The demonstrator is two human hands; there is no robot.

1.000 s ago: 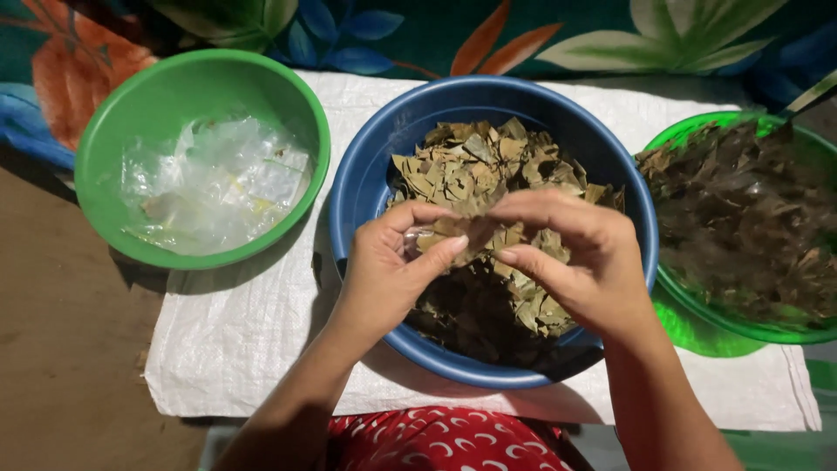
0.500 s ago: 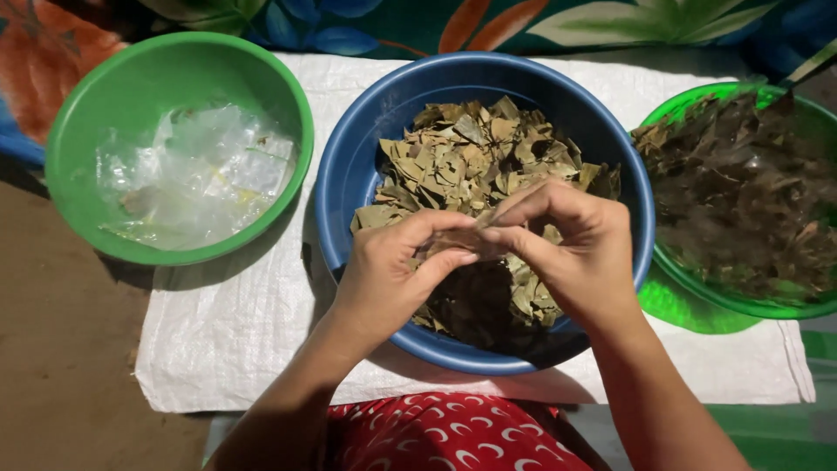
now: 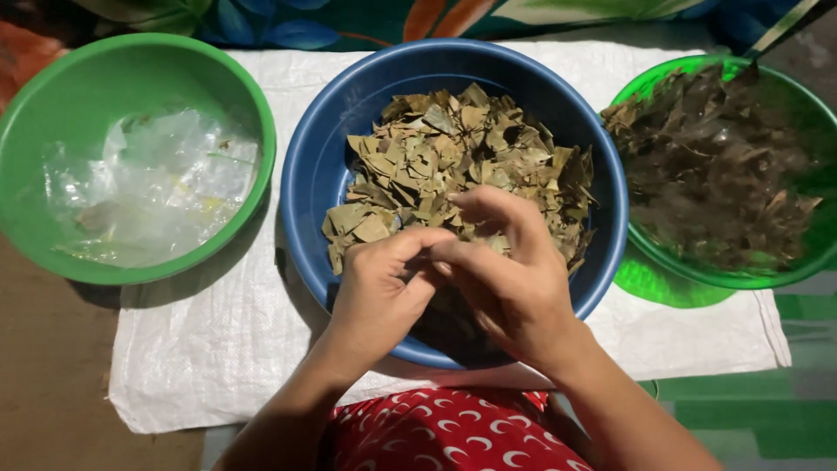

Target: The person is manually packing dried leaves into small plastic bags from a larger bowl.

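Fingers of the left hand (image 3: 379,283) and right hand (image 3: 510,279) meet, pinched together on something hidden, directly above the leaves (image 3: 453,161) in the blue bowl (image 3: 318,174).

Dry tan leaves (image 3: 436,166) heaped, seemingly loose, in blue bowl (image 3: 318,174).

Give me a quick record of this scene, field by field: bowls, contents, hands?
Middle bowl: blue bowl, heaped with dry leaves
Left bowl: green bowl, holding clear plastic wrap
Right bowl: second green bowl, filled with dark wet leaves
Underneath: white woven sack
Left hand: over the blue bowl, fingertips meeting the right
Right hand: fingers pinched against the left; what they pinch is hidden
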